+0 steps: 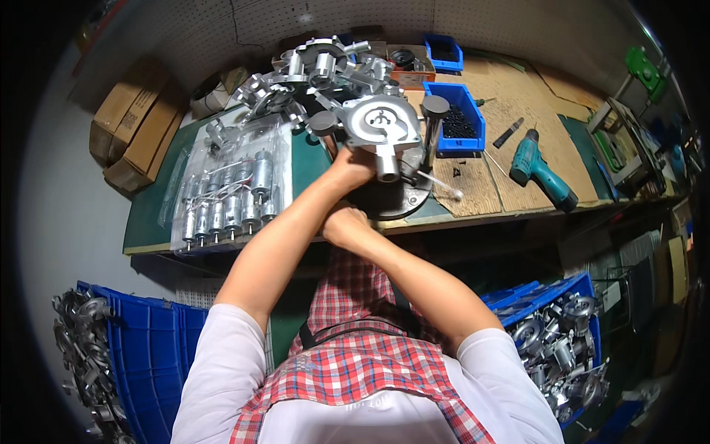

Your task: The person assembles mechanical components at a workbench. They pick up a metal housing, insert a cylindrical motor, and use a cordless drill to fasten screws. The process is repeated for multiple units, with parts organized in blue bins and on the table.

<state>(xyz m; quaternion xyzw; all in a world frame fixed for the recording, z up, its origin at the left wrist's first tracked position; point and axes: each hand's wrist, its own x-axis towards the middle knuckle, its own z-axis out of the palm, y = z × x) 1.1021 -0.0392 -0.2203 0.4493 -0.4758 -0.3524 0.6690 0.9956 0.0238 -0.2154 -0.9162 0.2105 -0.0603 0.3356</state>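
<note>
A round silver metal housing [381,122] with a short pipe stub faces up between two dark-capped posts of a bench fixture [404,206]. My left hand [356,167] is closed at the housing's underside, its fingertips hidden behind the metal. Below it, at the bench's front edge, my right hand [346,223] is curled closed, partly covered by my left forearm. Whatever that hand holds, if anything, cannot be seen. A thin white cable [442,185] with a pale end sticks out to the right of the housing.
Several cylindrical motors [231,200] lie in clear plastic at left, beside cardboard boxes [137,122]. Metal castings [318,66] are heaped behind. Right are a blue screw bin [460,118], a knife [509,133] and a teal power drill [543,170]. Blue crates [151,362] flank me below.
</note>
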